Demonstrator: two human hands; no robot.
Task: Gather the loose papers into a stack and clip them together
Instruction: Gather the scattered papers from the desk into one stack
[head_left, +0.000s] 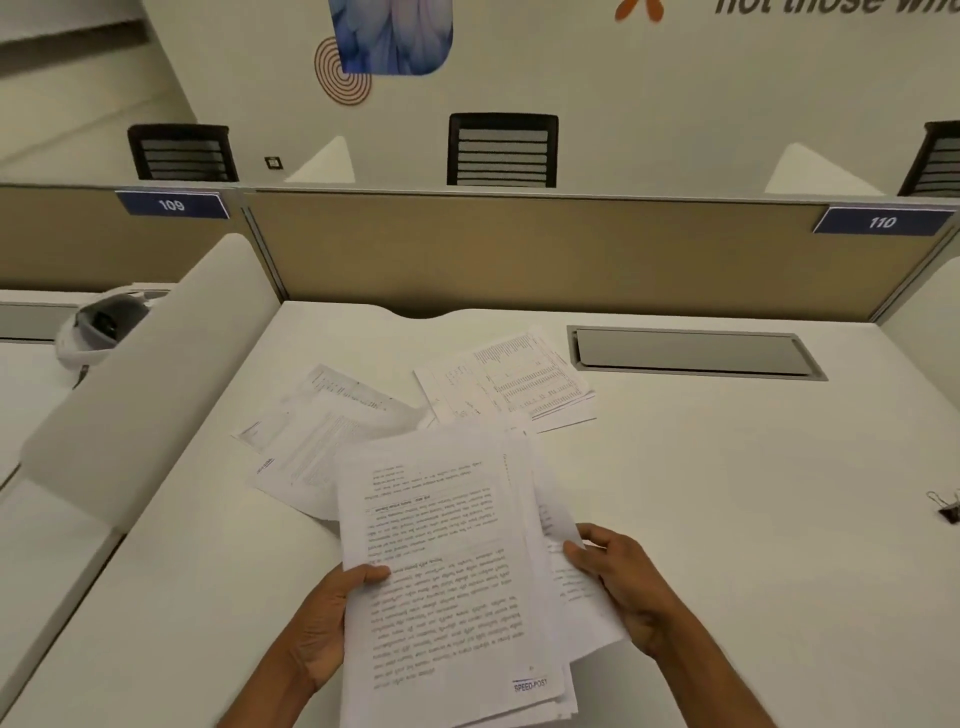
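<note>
Left hand (317, 629) and right hand (631, 592) grip a paper stack (447, 582) (printed text up) | loose sheets (509, 384) on desk (727, 493) | binder clip (948, 509) far right

The bench (675, 467) is showing a smooth, matt white laminate-like top, and a brushed grey metal cable flap (691, 353) is sitting flush in it. The printed sheets (441, 561) are looking like thin, matt white paper, slightly limp and curling at the edges; the loose papers (509, 384) lying further back are showing the same dull finish. The binder clip (948, 512) is looking like black painted metal with shiny wire handles. The partition panel (519, 249) is appearing covered in tan woven cloth, framed by a pale metal rail. The side divider (150, 374) is looking smooth and matt white.
</note>
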